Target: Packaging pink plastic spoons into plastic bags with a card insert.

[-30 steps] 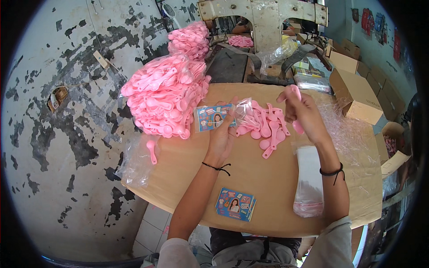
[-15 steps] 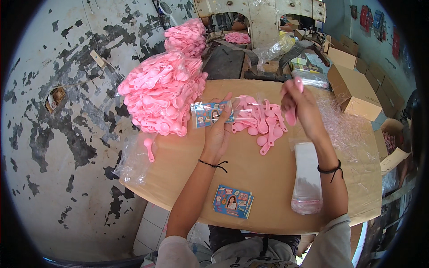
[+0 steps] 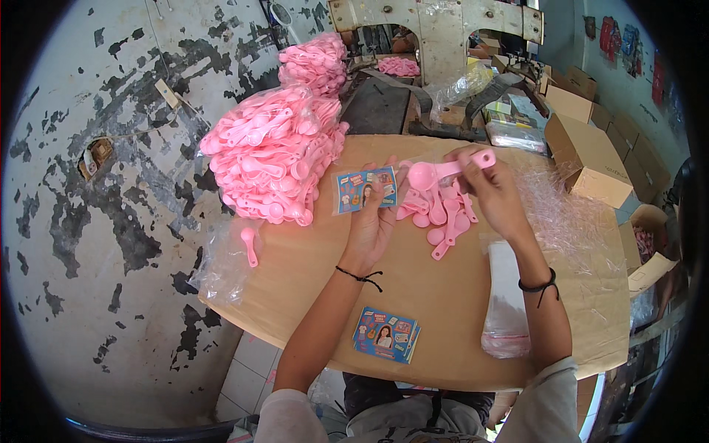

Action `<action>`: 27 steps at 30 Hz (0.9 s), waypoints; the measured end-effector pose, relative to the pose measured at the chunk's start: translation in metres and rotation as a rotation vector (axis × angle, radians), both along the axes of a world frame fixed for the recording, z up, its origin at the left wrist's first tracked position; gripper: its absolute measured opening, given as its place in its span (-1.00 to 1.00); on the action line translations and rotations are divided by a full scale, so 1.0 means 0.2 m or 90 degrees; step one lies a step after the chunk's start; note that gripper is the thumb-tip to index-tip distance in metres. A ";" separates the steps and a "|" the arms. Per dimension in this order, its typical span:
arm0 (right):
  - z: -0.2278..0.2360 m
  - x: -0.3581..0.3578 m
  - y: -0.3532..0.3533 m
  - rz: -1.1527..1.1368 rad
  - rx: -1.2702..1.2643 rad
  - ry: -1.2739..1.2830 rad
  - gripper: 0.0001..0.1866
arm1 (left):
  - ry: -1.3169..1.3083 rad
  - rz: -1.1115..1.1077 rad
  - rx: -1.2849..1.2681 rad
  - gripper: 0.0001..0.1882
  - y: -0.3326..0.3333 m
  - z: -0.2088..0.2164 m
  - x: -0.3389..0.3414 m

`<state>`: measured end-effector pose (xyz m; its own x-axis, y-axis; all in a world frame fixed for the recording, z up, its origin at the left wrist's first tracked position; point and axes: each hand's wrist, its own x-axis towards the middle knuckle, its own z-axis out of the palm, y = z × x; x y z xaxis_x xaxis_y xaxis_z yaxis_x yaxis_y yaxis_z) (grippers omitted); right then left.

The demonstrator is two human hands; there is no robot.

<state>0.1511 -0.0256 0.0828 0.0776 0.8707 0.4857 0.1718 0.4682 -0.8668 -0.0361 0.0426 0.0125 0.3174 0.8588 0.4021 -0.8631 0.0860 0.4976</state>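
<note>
My left hand (image 3: 371, 224) is closed on a clear plastic bag with a blue printed card (image 3: 353, 193) inside, thumb across its front. In my right hand (image 3: 491, 193) a pink measuring spoon (image 3: 424, 177) is pinched by its handle, the bowl pointing left toward the bag's right end. Below the spoon lies a loose pile of pink spoons (image 3: 448, 214) on the brown table (image 3: 436, 310). Near the front edge sits a small stack of blue printed cards (image 3: 385, 334). To the right of it lies a stack of clear plastic bags (image 3: 507, 303).
Big bags of pink spoons (image 3: 269, 159) stand at the left against a peeling wall. A single pink spoon (image 3: 249, 246) lies beside crumpled clear plastic (image 3: 221, 269). Shredded clear strips (image 3: 565, 210) and open cardboard boxes (image 3: 587, 155) are at the right; a metal machine frame (image 3: 443, 44) stands behind.
My right hand has come left and lower, bringing the spoon level beside the bag. My left hand has shifted slightly right with the bagged card.
</note>
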 end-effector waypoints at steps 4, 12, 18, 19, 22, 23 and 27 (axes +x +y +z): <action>-0.02 -0.02 0.00 0.084 -0.019 -0.050 -0.68 | 0.024 -0.010 -0.017 -0.53 -0.04 0.00 0.03; 0.13 -0.02 -0.13 -0.151 0.036 -0.323 -0.84 | 0.130 -0.090 -0.026 -0.38 -0.05 -0.08 0.08; 0.22 0.07 -0.26 -0.138 0.153 -0.415 -0.87 | 0.340 0.067 0.037 -0.31 0.00 -0.03 0.06; 0.19 0.04 -0.22 -0.193 0.130 -0.502 -0.85 | 0.406 0.133 0.089 -0.32 0.00 0.00 0.04; 0.24 0.03 -0.22 -0.167 0.088 -0.497 -0.82 | 0.311 0.193 0.189 -0.39 -0.07 0.02 0.12; 0.24 0.01 -0.23 -0.174 0.088 -0.493 -0.82 | 0.314 0.188 0.195 -0.39 -0.12 0.03 0.12; 0.18 -0.03 -0.18 -0.085 -0.066 -0.376 -0.77 | 0.730 0.088 0.439 -0.42 -0.25 0.00 0.15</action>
